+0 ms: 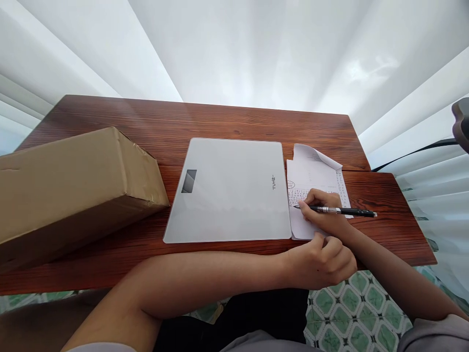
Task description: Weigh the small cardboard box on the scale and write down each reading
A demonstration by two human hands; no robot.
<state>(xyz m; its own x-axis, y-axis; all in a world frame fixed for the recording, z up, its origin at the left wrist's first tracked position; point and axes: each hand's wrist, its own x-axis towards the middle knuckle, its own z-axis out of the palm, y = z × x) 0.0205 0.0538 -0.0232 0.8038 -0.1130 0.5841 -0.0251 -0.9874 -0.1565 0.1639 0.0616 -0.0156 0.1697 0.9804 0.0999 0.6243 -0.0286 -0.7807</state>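
My right hand [324, 210] grips a black pen [351, 211], and the tip rests on a sheet of paper [308, 176] with rows of small handwriting. The paper lies in a loose stack with its far corner curled over. Nearer to me, my left hand [326, 261] is curled into a fist by the front edge of the table, close below the paper; nothing shows in its fingers, and its palm is hidden. Left of the paper, a flat white bathroom scale [230, 195] with a small dark display lies on the tabletop, its right edge against the sheets.
A large brown cardboard box [66, 181] stands on the left of the dark wooden table [238, 122]. White curtains [249, 54] hang behind and beside it. At the far right, a dark object [461, 124] with a strap juts in. Green patterned tiles [359, 308] cover the floor.
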